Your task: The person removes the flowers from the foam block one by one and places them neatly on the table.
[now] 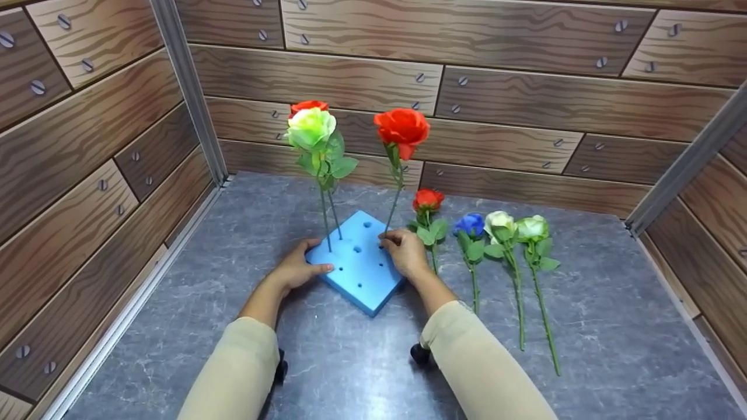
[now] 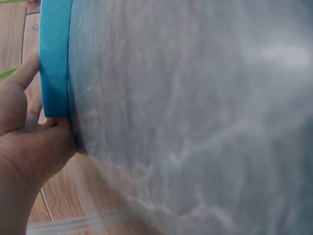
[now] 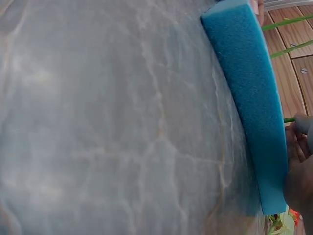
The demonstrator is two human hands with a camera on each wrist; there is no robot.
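A blue foam block (image 1: 369, 297) with several holes lies on the table, one corner toward me. My left hand (image 1: 299, 267) grips its left corner, with the thumb along the top edge. In the left wrist view, that hand (image 2: 36, 142) is against the end of the block (image 2: 55, 63). My right hand (image 1: 407, 252) pinches the lower stem of a red rose (image 1: 402, 129) at the block's right side. Its stem end is hidden behind the fingers. A pale green rose (image 1: 311, 129) and another red rose (image 1: 307, 106) stand in the block's left part.
Right of the block lie a red rose (image 1: 428, 200), a blue rose (image 1: 470, 224), a white rose (image 1: 500, 224) and a pale green-white rose (image 1: 532, 228), stems toward me. Wood-patterned walls (image 1: 496, 140) enclose the grey marbled table (image 1: 607, 326) at the back and sides.
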